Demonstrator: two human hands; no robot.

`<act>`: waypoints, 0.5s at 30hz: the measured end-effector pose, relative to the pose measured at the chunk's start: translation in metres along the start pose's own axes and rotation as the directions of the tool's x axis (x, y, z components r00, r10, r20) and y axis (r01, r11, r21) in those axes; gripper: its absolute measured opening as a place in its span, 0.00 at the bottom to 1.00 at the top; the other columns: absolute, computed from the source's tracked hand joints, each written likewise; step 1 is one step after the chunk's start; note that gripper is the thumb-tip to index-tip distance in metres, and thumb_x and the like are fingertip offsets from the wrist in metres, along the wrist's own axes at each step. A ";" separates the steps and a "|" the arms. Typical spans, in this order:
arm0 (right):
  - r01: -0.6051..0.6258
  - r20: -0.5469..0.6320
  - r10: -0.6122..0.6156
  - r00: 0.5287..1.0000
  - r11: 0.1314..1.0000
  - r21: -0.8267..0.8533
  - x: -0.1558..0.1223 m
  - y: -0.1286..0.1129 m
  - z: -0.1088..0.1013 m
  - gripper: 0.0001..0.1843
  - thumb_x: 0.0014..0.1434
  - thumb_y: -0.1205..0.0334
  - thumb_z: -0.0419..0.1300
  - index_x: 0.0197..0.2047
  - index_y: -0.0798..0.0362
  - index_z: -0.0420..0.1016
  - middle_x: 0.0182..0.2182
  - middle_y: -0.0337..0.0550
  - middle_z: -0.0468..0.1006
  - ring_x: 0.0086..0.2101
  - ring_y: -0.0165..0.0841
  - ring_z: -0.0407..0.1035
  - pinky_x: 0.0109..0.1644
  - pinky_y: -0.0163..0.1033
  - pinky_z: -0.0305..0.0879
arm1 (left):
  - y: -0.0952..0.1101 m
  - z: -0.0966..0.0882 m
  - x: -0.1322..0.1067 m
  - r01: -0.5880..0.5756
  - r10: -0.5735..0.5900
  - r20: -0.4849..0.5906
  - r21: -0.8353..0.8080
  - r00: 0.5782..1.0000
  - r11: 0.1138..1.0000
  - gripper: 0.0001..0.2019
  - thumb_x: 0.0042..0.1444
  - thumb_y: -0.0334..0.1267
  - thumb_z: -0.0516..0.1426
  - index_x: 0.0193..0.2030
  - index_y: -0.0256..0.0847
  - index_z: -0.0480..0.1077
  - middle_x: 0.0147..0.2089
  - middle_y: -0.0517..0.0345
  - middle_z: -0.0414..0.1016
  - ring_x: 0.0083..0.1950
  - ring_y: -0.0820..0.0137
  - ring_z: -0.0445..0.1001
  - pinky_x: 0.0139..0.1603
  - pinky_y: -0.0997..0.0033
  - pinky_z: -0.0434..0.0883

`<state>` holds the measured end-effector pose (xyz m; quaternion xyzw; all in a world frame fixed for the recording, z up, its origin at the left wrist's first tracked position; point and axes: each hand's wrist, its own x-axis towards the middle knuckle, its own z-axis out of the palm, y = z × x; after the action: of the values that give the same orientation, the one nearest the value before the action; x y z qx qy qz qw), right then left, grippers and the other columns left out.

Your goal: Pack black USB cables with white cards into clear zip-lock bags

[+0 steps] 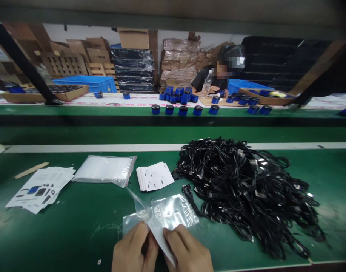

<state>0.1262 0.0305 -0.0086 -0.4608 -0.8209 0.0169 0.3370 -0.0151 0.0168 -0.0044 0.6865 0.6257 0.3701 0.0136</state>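
Note:
At the near edge of the green table my two hands pinch a small clear plastic bag (157, 232). My left hand (133, 249) has thumb and fingers pressed on its left side. My right hand (186, 251) grips a whitish strip along its right side; whether that is bag or paper I cannot tell. Beneath and beyond them lies more clear plastic bag (175, 209). A bundled black cable (190, 199) is close to its right edge. Farther off are a stack of white printed cards (155, 176) and a pack of clear bags (103, 170).
A large heap of black cables (240, 192) covers the right side. Printed leaflets (41, 189) and a flat wooden stick (31, 170) lie left. Blue-and-black round items (183, 110) line the raised shelf. Across it sits a person (202, 79) beside a plastic bottle (206, 85).

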 end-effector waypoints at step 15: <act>-0.035 0.217 0.076 0.973 0.982 -0.188 0.013 -0.009 -0.011 0.10 0.48 0.76 0.55 0.27 0.51 0.70 0.22 0.40 0.74 0.16 0.34 0.71 0.14 0.33 0.61 | -0.006 -0.005 0.008 -0.247 0.248 0.070 -0.022 0.966 0.969 0.08 0.60 0.31 0.50 0.30 0.44 0.64 0.27 0.62 0.69 0.27 0.72 0.70 0.29 0.78 0.67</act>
<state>0.1210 0.0319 0.0101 -0.5079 -0.8383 0.0028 0.1983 -0.0236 0.0232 0.0002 0.7719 0.5320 0.3481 -0.0057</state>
